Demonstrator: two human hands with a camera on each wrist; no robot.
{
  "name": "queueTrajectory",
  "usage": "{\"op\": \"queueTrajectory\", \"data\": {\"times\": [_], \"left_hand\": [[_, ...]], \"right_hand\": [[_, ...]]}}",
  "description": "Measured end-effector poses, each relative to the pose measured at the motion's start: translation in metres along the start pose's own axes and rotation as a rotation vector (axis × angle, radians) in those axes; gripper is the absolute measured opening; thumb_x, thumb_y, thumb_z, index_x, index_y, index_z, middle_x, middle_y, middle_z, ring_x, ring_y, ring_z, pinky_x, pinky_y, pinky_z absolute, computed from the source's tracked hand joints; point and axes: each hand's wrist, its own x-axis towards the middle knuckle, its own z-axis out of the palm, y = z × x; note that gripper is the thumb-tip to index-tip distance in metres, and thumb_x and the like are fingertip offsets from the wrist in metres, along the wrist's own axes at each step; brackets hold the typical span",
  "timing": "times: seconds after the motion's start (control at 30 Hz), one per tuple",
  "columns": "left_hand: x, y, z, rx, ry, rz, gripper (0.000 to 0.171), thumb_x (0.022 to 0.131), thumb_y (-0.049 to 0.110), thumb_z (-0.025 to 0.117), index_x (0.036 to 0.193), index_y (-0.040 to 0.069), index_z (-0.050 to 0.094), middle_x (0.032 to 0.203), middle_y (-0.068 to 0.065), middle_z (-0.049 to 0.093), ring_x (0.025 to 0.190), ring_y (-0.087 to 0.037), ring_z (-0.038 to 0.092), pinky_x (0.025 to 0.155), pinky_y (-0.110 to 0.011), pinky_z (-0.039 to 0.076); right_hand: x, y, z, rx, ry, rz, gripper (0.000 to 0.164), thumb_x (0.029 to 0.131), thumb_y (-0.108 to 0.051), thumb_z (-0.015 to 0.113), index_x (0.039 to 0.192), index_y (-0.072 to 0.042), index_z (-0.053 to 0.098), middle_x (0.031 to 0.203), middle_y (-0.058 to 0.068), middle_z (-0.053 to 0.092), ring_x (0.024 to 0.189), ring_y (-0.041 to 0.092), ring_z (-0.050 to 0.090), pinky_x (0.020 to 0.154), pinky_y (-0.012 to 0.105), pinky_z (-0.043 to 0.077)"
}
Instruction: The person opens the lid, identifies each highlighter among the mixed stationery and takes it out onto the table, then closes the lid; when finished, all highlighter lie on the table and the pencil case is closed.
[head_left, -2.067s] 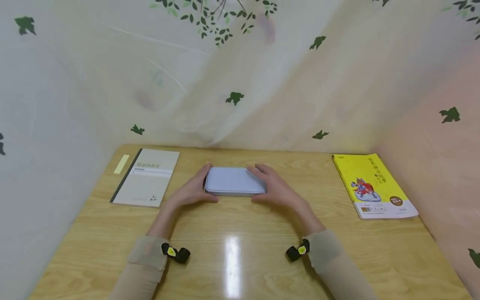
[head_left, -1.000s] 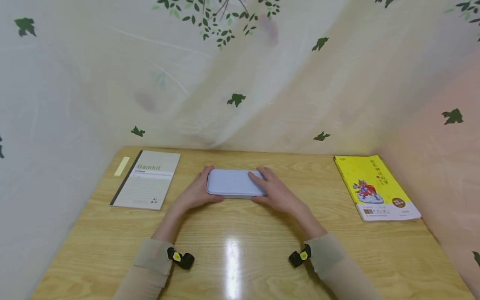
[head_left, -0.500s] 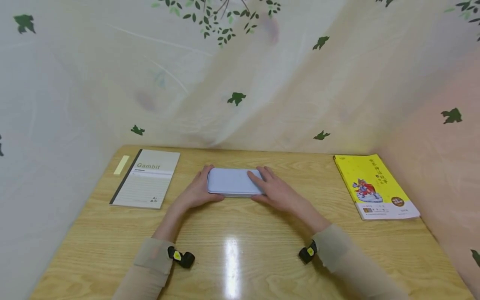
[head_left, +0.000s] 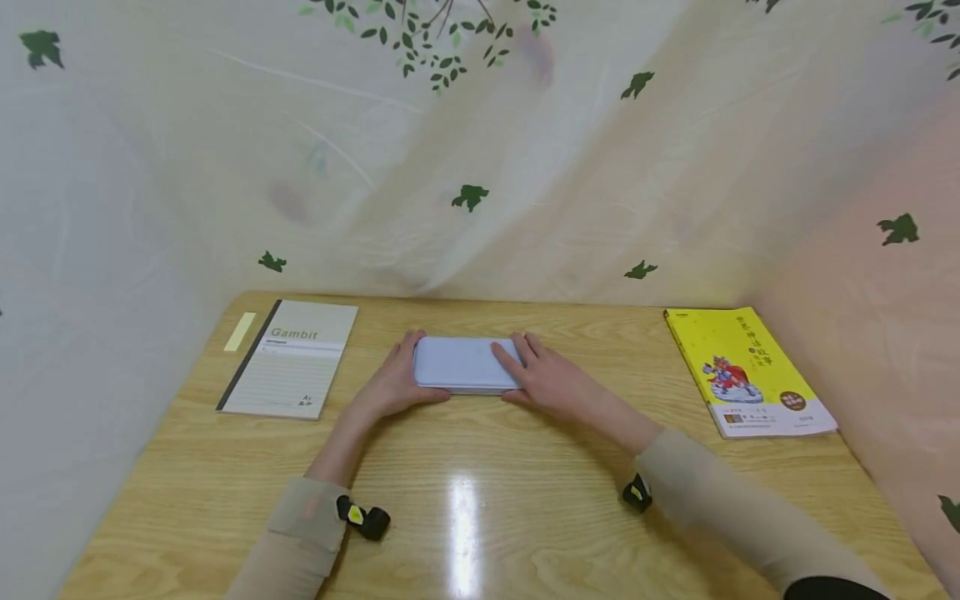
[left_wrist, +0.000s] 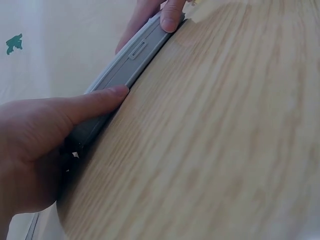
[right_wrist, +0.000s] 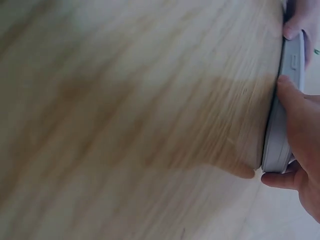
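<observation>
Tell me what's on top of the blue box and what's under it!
Part of the right hand rests on top of the blue box. Below it is the wooden table; the patch right underneath is covered, so I can't see that bit.

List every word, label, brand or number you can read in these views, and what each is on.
"Gambit": cover of the white notebook.
"A": notebook's lower corner; what follows is too blurred.
Notebook line under "Gambit": too small to read.
Yellow book: Chinese title too blurred to quote; small print and round brown badge unreadable.
Pale blue case: no lettering visible.
Yellow tag by the left wrist: too small to read.
</observation>
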Motion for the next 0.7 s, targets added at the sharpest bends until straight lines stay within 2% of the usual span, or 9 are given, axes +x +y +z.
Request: {"op": "queueTrajectory", "data": {"times": [0.17, 0.23, 0.7], "left_hand": [[0.0007, 0.0007, 0.0006, 0.006, -0.004, -0.01, 0.112, 0.076, 0.036, 0.09, 0.157, 0.0, 0.022, 0.166, -0.036, 0.013, 0.156, -0.055, 0.007, 0.129, -0.066, 0.007], [0.0006, 0.0012, 0.0002, 0.012, -0.011, -0.019, 0.113, 0.076, 0.037, 0.09, 0.157, 0.0, 0.021, 0.167, -0.037, 0.008, 0.156, -0.056, 0.0, 0.129, -0.067, 0.006], [0.0011, 0.0024, -0.002, 0.021, -0.027, -0.045, 0.117, 0.076, 0.039, 0.09, 0.161, 0.002, 0.018, 0.169, -0.033, 0.007, 0.159, -0.051, -0.002, 0.13, -0.064, 0.003]], "right_hand": [[0.001, 0.0006, 0.0029, -0.107, 0.071, -0.051, 0.076, 0.101, -0.056, 0.056, 0.156, -0.005, 0.04, 0.143, 0.031, 0.051, 0.129, 0.045, 0.059, 0.093, 0.041, 0.062], [0.0014, 0.0005, 0.0039, -0.135, 0.085, -0.059, 0.076, 0.101, -0.056, 0.057, 0.155, -0.005, 0.041, 0.141, 0.03, 0.052, 0.126, 0.044, 0.06, 0.092, 0.04, 0.062], [0.0033, 0.0004, 0.0066, -0.167, 0.089, -0.071, 0.076, 0.101, -0.054, 0.058, 0.153, -0.003, 0.038, 0.139, 0.03, 0.051, 0.121, 0.042, 0.06, 0.088, 0.04, 0.062]]}}
